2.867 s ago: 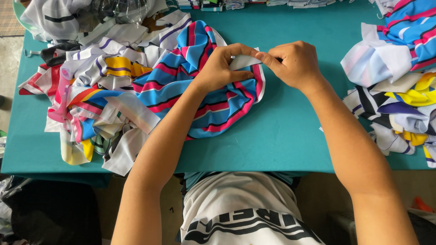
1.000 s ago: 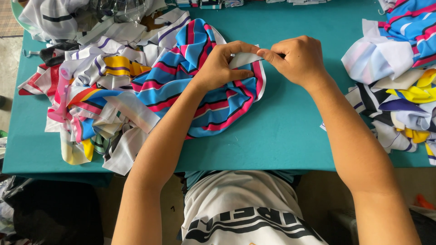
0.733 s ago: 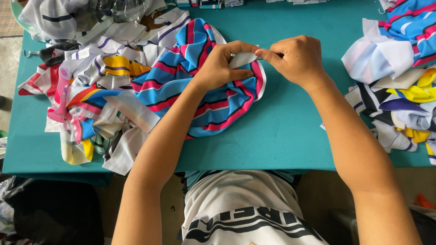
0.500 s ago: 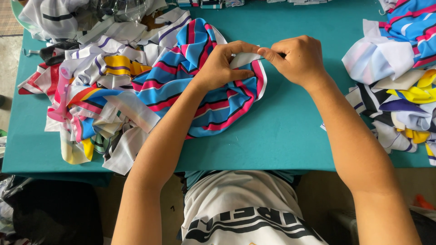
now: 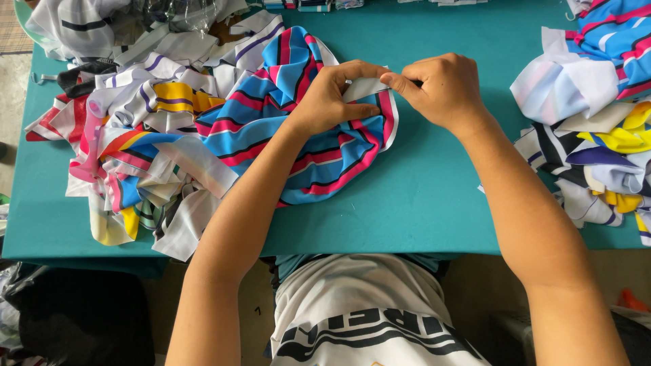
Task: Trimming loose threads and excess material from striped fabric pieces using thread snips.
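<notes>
table: teal top [image 5: 434, 203] spanning most of the view
left pile: loose fabric pieces [image 5: 135, 156] in white, yellow, pink, red and blue stripes, spilling over the table's near left edge
far left corner: white cloth with a black stripe [image 5: 74, 24], beside crumpled clear plastic [image 5: 180, 10]
right pile: heaped cloth [image 5: 597, 135], pale pink on top, yellow, purple and black-and-white below
far right corner: blue fabric with pink stripes [image 5: 620, 34]
under the table, left: dark bag or bundle [image 5: 81, 318]
floor, right: small orange object [image 5: 627, 298], unclear

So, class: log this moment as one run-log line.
left hand: pinching white edge of striped garment | right hand: pinching same edge | surface: teal table | fabric piles: both sides
</notes>
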